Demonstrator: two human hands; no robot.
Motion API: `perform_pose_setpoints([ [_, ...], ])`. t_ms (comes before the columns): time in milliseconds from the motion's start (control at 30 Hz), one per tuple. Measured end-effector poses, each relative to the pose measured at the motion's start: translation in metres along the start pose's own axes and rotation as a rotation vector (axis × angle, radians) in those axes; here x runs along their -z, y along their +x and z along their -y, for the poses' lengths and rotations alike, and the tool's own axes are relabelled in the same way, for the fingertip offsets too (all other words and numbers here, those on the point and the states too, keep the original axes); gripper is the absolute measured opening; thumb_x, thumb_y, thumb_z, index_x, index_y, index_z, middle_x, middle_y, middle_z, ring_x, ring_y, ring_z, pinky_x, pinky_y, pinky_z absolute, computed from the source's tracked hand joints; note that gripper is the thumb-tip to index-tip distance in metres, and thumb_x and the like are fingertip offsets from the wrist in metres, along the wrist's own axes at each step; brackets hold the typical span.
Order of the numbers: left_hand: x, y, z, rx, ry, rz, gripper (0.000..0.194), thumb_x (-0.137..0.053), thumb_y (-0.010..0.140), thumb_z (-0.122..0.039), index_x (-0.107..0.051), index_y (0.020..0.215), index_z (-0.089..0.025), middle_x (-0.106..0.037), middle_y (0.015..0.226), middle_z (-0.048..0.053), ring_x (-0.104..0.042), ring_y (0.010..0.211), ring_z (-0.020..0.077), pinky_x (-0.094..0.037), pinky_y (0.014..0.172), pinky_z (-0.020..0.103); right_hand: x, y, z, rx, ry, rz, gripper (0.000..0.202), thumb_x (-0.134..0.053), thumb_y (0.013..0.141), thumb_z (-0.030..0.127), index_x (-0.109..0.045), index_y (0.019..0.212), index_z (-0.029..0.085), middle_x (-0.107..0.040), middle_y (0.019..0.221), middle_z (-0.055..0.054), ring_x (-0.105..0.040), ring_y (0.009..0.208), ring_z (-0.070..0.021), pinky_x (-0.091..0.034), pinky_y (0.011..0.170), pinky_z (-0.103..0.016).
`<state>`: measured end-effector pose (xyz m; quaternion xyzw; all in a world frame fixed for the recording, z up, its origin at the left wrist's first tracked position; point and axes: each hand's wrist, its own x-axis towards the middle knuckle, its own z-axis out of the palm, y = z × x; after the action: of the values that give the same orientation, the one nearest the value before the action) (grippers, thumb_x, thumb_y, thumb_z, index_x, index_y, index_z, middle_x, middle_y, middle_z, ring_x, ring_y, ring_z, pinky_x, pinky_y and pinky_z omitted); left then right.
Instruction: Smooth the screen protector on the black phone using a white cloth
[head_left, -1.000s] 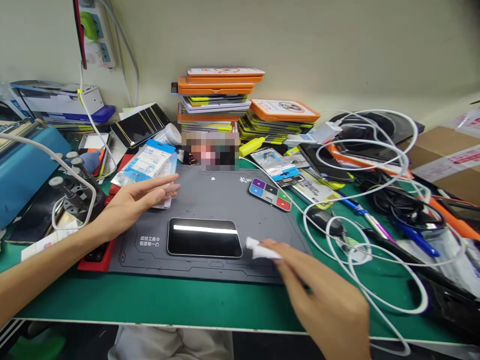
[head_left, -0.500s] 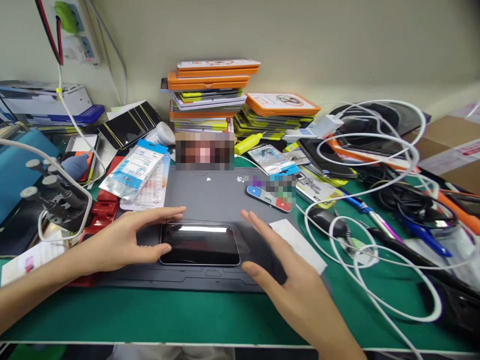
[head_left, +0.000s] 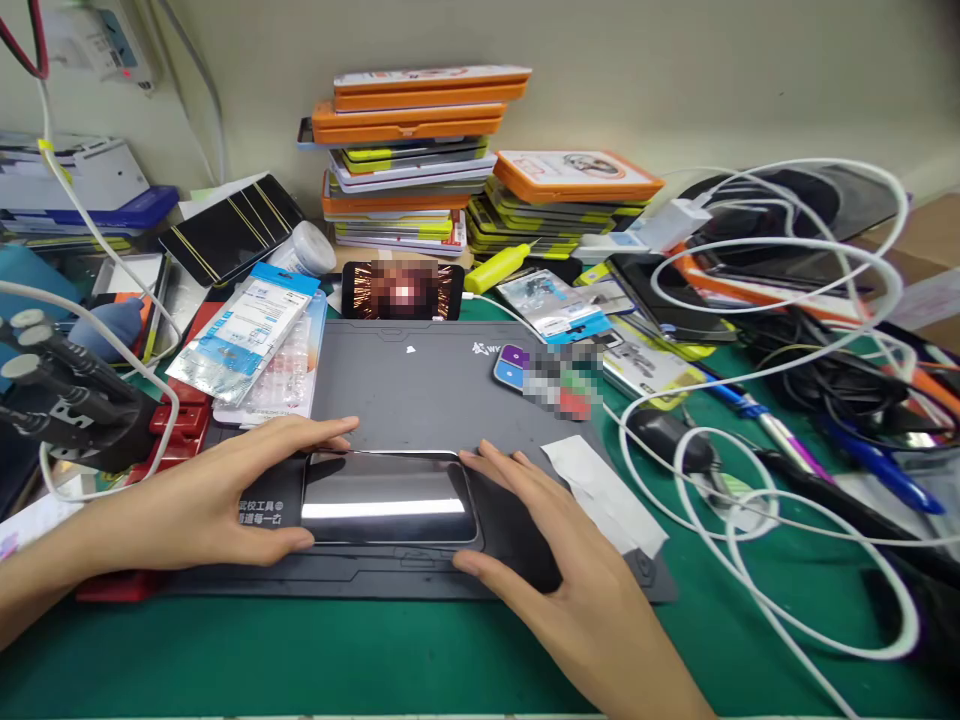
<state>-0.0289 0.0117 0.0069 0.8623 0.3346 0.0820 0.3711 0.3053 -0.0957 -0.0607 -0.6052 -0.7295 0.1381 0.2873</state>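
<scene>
A dark, glossy phone [head_left: 390, 498] lies flat on the grey work mat [head_left: 375, 395], a bright reflection across its screen. At its left end is my left hand [head_left: 232, 495], fingers and thumb spread around the corners. My right hand [head_left: 559, 560] is at the right end, also spread, with fingertips and thumb at the corners. Neither hand is closed round the phone. A white sheet [head_left: 600, 490] lies to the right of my right hand.
Orange cases [head_left: 409, 122] are stacked at the back, behind a propped, lit phone [head_left: 360, 292]. White cable [head_left: 739, 590] loops across the right side. A black tool holder [head_left: 105, 425] and a red fixture [head_left: 184, 425] stand left. Blue packets [head_left: 251, 325] lie nearby.
The view has shifted slightly. My right hand has come in closer to the phone's right end. The bright reflection has moved from the screen's far edge to its near part.
</scene>
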Motion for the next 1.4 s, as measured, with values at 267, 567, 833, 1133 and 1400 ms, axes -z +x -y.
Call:
perform_pose_setpoints([
  [267,-0.005,-0.0006,0.0029,0.018,0.078,0.031,0.09,-0.078,0.096,-0.037,-0.028,0.171,-0.046,-0.051,0.166,0.003,-0.056,0.149,0.0286,-0.05,0.122,0.035,-0.0041,0.0003,-0.0025,0.05,-0.032,-0.026,0.064,-0.057,0.109,0.053,-0.038,0.167,0.035,-0.066,0.154,-0.001,-0.051,0.154,-0.0312,-0.059,0.115,-0.053],
  [567,-0.0055,0.0004,0.0004,0.027,0.088,0.05,0.088,-0.076,0.097,-0.034,-0.029,0.17,-0.048,-0.049,0.166,0.002,-0.06,0.145,0.0273,-0.055,0.114,0.029,-0.0043,-0.0013,-0.0007,0.044,-0.037,-0.038,0.066,-0.058,0.11,0.049,-0.033,0.17,0.036,-0.066,0.154,-0.001,-0.049,0.156,-0.03,-0.058,0.117,-0.052],
  [833,-0.0055,0.0011,0.0003,0.013,0.1,0.036,0.088,-0.078,0.095,-0.031,-0.032,0.17,-0.046,-0.052,0.162,0.004,-0.061,0.142,0.0276,-0.053,0.116,0.03,-0.0053,-0.0016,0.0005,0.044,-0.031,-0.027,0.064,-0.057,0.11,0.049,-0.033,0.169,0.039,-0.065,0.155,0.001,-0.048,0.156,-0.0293,-0.059,0.115,-0.051],
  [1133,-0.0059,0.0024,0.0031,0.005,0.103,0.056,0.081,-0.078,0.096,-0.032,-0.039,0.166,-0.046,-0.05,0.163,0.002,-0.059,0.144,0.026,-0.05,0.12,0.029,-0.0053,-0.0013,-0.0005,0.05,-0.044,-0.025,0.058,-0.057,0.11,0.05,-0.041,0.165,0.039,-0.063,0.157,0.003,-0.048,0.156,-0.0284,-0.059,0.116,-0.051],
  [1400,-0.0056,0.0011,-0.0008,0.024,0.089,0.081,0.08,-0.075,0.097,-0.031,-0.038,0.166,-0.046,-0.051,0.159,0.003,-0.061,0.14,0.0237,-0.052,0.117,0.027,-0.005,-0.0014,-0.0011,0.066,-0.06,-0.038,0.054,-0.057,0.11,0.049,-0.046,0.163,0.038,-0.06,0.16,0.005,-0.048,0.156,-0.0286,-0.058,0.118,-0.048],
])
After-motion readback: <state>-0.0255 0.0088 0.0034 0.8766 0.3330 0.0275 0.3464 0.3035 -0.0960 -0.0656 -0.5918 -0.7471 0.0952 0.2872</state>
